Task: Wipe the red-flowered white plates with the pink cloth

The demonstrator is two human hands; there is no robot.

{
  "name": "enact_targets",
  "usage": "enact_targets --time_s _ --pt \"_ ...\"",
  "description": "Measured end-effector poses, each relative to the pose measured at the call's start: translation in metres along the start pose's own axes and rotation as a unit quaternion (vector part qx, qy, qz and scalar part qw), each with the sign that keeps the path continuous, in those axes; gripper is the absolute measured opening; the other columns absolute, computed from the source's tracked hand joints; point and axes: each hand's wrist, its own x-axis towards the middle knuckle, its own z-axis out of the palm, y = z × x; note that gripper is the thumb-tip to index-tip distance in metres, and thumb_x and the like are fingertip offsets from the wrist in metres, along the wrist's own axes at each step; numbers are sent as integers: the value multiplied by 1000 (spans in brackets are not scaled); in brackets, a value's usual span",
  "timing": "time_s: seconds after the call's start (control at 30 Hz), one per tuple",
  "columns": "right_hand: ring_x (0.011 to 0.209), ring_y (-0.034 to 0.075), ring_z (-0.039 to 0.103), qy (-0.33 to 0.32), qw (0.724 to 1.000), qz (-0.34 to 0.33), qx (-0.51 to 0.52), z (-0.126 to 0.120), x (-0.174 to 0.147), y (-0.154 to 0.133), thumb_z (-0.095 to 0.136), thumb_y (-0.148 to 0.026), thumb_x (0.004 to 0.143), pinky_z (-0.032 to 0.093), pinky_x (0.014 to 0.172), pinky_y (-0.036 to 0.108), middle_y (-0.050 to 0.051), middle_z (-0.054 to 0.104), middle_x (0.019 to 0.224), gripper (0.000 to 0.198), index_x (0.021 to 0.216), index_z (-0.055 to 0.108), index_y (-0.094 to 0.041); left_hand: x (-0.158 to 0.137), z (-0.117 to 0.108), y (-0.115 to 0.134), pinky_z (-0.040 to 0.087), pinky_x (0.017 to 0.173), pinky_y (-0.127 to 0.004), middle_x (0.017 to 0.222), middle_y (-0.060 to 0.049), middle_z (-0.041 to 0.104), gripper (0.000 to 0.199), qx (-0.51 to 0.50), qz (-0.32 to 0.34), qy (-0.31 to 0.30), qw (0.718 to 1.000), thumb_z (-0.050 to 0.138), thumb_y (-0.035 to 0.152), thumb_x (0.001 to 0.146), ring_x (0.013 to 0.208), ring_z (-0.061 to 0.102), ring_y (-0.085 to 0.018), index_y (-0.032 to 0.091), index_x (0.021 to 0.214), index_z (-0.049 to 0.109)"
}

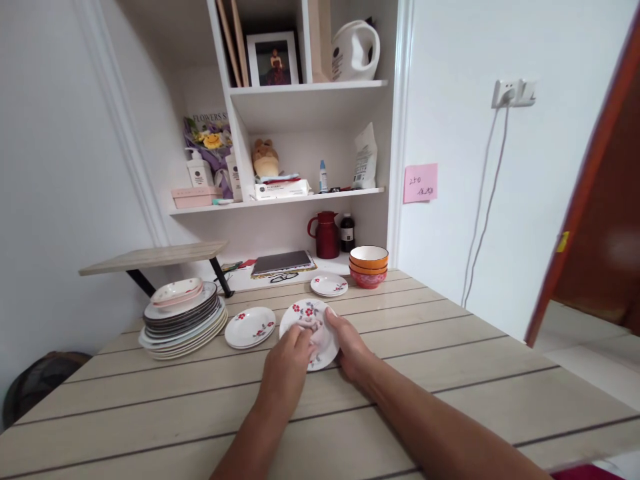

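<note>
A white plate with red flowers (327,343) is tilted up above the table in front of me. My right hand (353,347) grips it by the right rim, thumb on the face. Against the middle of the plate, my left hand (290,357) presses a bunched pale pink cloth (314,328); its fingers are closed on the cloth. Just left lies a short stack of matching flowered plates (250,327). Smaller flowered plates (329,285) rest behind the held one.
A tall pile of plates (183,327) topped by pinkish dishes stands at left, near a small raised shelf (155,257). Stacked orange and red bowls (369,267) sit at the back right. Behind are a red jug (327,235), a dark bottle (347,232) and a laptop-like slab (283,262).
</note>
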Motion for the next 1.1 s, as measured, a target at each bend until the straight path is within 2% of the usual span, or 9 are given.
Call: enact_targets --time_s 0.1,0.17,0.3,0.4,0.57,0.77,0.87,0.97,1.1 --pt "66 19 67 -35 999 8 -31 1 -4 0 59 -42 87 52 63 29 7 74 79 29 90 67 -14 -1 2 2 51 74 -28 106 -5 63 25 -12 37 12 999 49 20 93 92 63 -18 24 116 60" --pt "62 17 66 -49 998 8 -43 3 -7 1 61 -42 86 51 61 28 5 73 75 28 88 67 -15 0 0 3 50 74 -30 103 -6 63 27 25 40 25 999 49 19 93 91 62 -19 23 117 60" --pt "67 19 68 -54 998 2 -44 9 -11 5 61 -43 86 52 64 29 7 75 80 30 95 67 -15 4 -8 1 49 72 -34 99 -7 63 27 152 -46 46 986 48 18 93 86 61 -22 20 118 60" --pt "71 22 70 -15 999 5 -31 9 -7 6 58 -46 87 53 67 33 10 76 86 35 101 66 -15 4 -10 2 48 66 -32 97 -7 63 25 199 -84 35 976 48 19 94 79 61 -21 18 115 61" --pt "74 21 70 48 998 15 38 5 -1 1 54 -44 89 55 73 35 11 75 92 34 101 65 -15 -2 -5 11 47 64 -28 99 -6 64 21 152 -55 31 986 46 25 96 86 63 -19 21 109 61" --pt "66 18 67 -8 1000 22 -12 9 -10 1 59 -47 86 52 65 30 7 74 80 33 89 66 -15 -3 2 10 49 67 -27 106 -5 63 28 27 21 35 999 48 23 95 89 63 -18 25 121 57" --pt "61 18 66 -24 999 5 -26 12 -14 5 61 -46 85 52 64 30 5 73 75 32 92 67 -16 1 -1 5 48 69 -28 103 -6 63 28 82 -30 55 995 47 23 95 87 62 -19 24 121 58" --pt "66 21 69 -18 1000 -2 -19 14 -13 6 59 -44 86 53 67 33 8 75 81 32 99 67 -15 4 -8 1 47 67 -30 97 -6 62 26 169 -91 53 980 47 23 95 80 60 -19 21 117 59" --pt "74 22 71 70 997 29 24 11 -6 0 53 -45 90 55 70 35 11 76 90 34 102 65 -15 4 -12 5 48 70 -32 96 -6 63 21 169 -60 28 983 47 23 94 86 60 -22 20 110 61"
